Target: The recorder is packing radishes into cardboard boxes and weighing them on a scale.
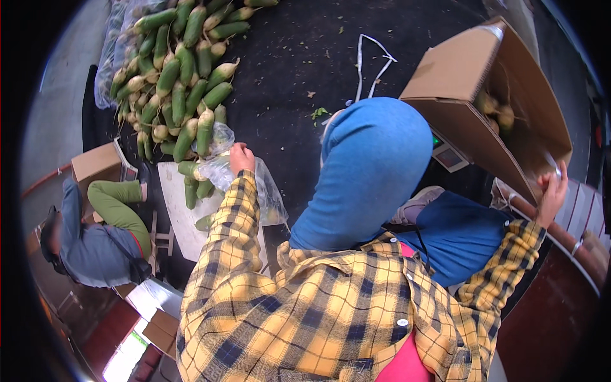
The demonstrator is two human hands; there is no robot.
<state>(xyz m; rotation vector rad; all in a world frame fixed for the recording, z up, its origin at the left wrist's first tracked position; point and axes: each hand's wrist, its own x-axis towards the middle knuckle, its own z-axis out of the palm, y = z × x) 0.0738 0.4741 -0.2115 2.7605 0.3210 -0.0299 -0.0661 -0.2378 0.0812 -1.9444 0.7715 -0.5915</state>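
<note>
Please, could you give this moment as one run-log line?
left hand: at clear plastic bag | right hand: at rim of open cardboard box | green radishes: piled on dark floor covering

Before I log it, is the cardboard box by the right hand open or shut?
Open: the cardboard box has an uncovered mouth, and radishes show inside.
</note>
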